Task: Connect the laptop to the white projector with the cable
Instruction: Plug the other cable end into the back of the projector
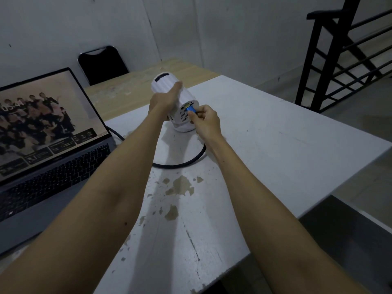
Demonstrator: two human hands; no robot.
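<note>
The white projector (164, 82) stands tilted on the white table (275, 145), its rear panel with vents facing me. My left hand (164, 98) grips its body from the left. My right hand (204, 122) pinches the blue plug (190, 108) of the black cable (182, 164), held right at a port on the rear panel. The cable loops over the table under my arms and runs left to the open laptop (48, 149), whose screen is lit with a group photo.
A black folding chair (102, 64) stands behind a wooden tabletop (127, 85) at the back. A black stair railing (347, 49) rises at the right. The white table's right edge drops off to the floor; its paint is chipped near me.
</note>
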